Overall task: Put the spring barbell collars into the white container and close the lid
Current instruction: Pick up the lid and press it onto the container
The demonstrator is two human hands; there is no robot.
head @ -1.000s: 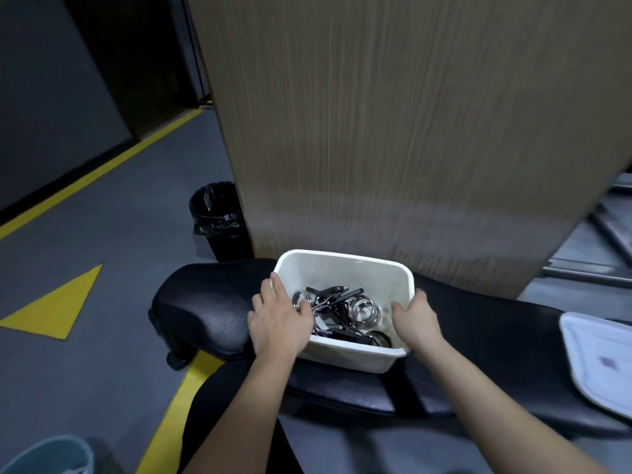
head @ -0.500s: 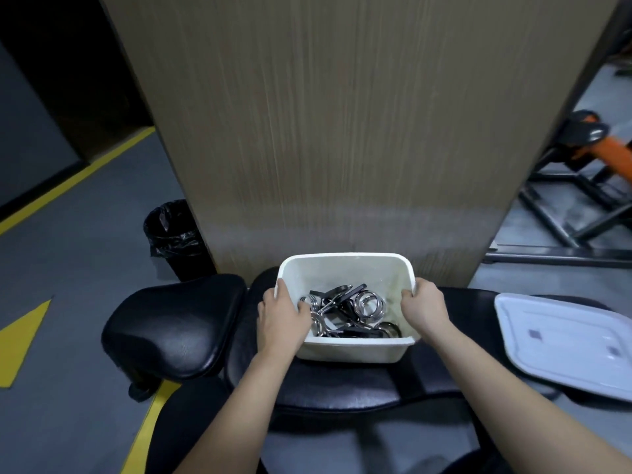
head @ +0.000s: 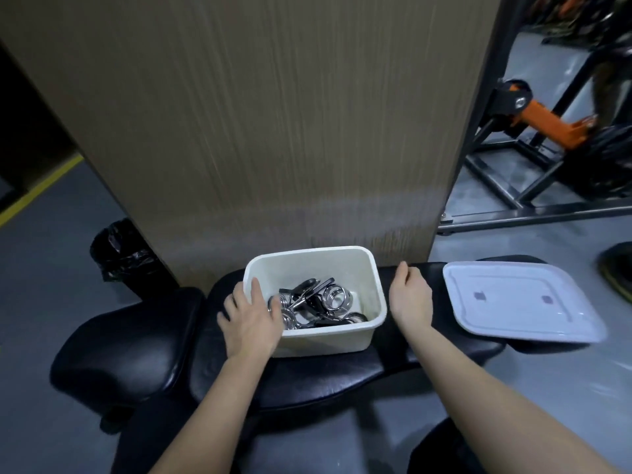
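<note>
The white container (head: 342,340) stands open on a black padded bench (head: 307,378). Several chrome spring barbell collars (head: 321,302) with black handles lie piled inside it. My left hand (head: 251,319) rests against the container's left rim, thumb over the edge, fingers spread. My right hand (head: 410,295) hovers just off the container's right side, apart from it, holding nothing. The white lid (head: 516,299) lies flat on the bench to the right of my right hand.
A tall wood-grain pillar (head: 273,131) rises directly behind the container. A black bin with a bag (head: 119,251) stands on the floor at the left. Orange and black gym equipment (head: 547,114) occupies the back right. A second black pad (head: 126,350) sits at the left.
My right hand has let go of the container's right rim and moved a little to the right. The view has swung right, showing the whole lid.
</note>
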